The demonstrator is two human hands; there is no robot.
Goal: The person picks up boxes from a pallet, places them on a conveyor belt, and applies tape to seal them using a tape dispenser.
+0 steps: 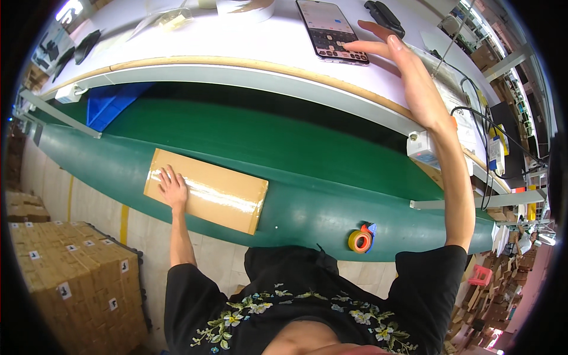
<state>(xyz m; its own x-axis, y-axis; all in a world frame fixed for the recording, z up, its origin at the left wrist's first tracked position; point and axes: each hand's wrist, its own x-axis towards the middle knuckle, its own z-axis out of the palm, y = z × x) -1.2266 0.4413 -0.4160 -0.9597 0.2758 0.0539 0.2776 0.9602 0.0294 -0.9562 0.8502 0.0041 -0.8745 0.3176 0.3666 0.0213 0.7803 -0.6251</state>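
Note:
My left hand [173, 188] lies with fingers spread on the left end of a brown cardboard box [222, 190], whose top carries a shiny strip of clear tape. The box rests on a green work surface [307, 210]. Up on the white shelf, my right hand [408, 71] reaches over a smartphone [332, 35] with its screen lit and a keyboard showing. The index fingertip is at the lower right of that screen, and the other fingers stretch out past it.
A tape dispenser [361, 238] with a yellow roll stands near the surface's front edge. On the white shelf [236, 47] are a black device [384, 18] and a white roll [245, 9]. Stacked cartons [77, 284] stand at the lower left. Black cables [482, 118] hang at the right.

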